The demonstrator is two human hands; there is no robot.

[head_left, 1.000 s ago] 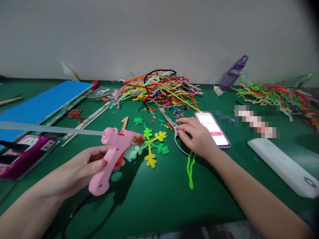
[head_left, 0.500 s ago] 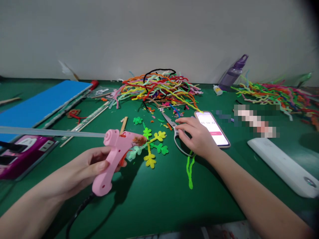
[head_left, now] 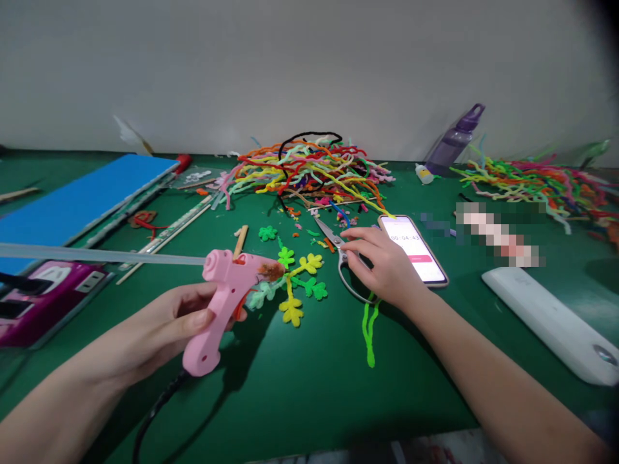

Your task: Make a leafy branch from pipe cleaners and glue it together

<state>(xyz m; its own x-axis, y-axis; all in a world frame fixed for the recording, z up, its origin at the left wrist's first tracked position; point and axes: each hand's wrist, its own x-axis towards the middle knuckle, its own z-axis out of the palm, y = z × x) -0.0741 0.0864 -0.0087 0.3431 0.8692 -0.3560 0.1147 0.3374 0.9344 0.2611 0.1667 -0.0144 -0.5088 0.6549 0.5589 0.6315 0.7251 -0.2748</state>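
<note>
My left hand (head_left: 169, 328) is wrapped around the handle of a pink hot glue gun (head_left: 223, 309), with a long clear glue stick (head_left: 101, 254) sticking out of its back. The gun's browned nozzle is at the middle of a leafy sprig of fuzzy pipe cleaner: yellow leaves (head_left: 291, 312), green leaves (head_left: 314, 287) and a pale mint leaf partly behind the gun. My right hand (head_left: 382, 261) lies over the scissors (head_left: 344, 274), fingers apart and stretched towards the pivot; its thumb is hidden. A bent lime pipe cleaner (head_left: 370, 341) lies below that hand.
A phone (head_left: 416, 251) showing a timer lies right of my right hand. Behind are a pipe cleaner heap (head_left: 309, 167) and a purple bottle (head_left: 449, 145). A magenta power strip (head_left: 53, 303) and blue board (head_left: 87, 200) are left; a white elongated device (head_left: 546, 322) lies right.
The glue gun's handle has tilted very slightly, its lower end shifting up and right, while the nozzle stays at the sprig. My right hand has barely moved.
</note>
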